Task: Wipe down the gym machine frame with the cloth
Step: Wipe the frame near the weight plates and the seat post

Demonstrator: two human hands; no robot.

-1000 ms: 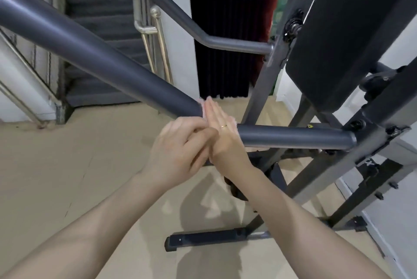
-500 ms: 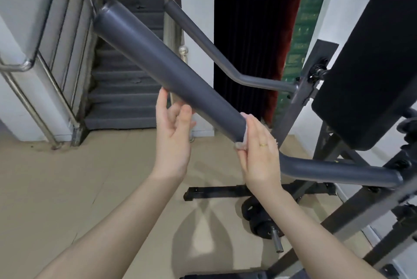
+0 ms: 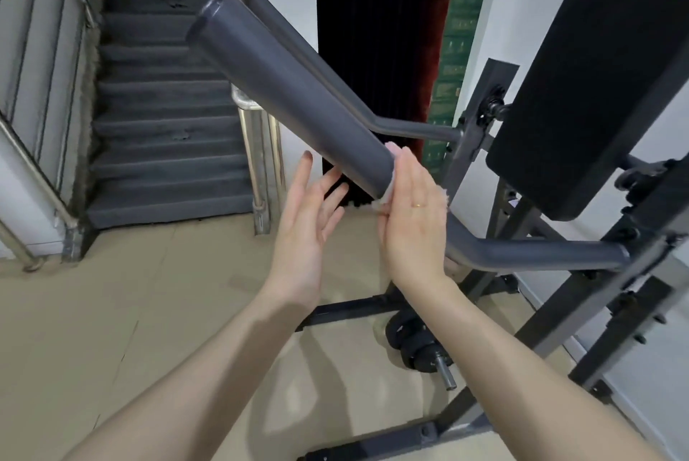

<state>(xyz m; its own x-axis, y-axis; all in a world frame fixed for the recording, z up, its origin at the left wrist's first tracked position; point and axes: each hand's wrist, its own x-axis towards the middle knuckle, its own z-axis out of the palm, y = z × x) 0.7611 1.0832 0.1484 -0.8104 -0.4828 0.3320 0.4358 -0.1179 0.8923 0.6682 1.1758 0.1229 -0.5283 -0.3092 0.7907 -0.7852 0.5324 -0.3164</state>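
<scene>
The right hand (image 3: 412, 214) is pressing a pale cloth (image 3: 387, 196) against the thick grey handle bar (image 3: 298, 99) of the gym machine frame (image 3: 540, 255). Its fingers are lying straight and together, palm turned toward the bar, and a ring (image 3: 419, 205) is showing on one finger. The cloth is sitting between the palm and the bar at the lower end of the thick sleeve, just above the bend where the tube is turning toward the frame upright; only its edges are showing past the hand. The left hand (image 3: 305, 222) is hovering just beside the bar on its underside, fingers straight and slightly spread, holding nothing; whether its fingertips are touching the bar cannot be told. A second, thinner handle bar (image 3: 335, 87) is running parallel behind the first. The black back pad (image 3: 581, 87) is standing at the right edge of the frame. A dumbbell (image 3: 421, 348) is lying on the floor (image 3: 112, 311) beneath the arms. A staircase (image 3: 164, 106) is rising behind.
</scene>
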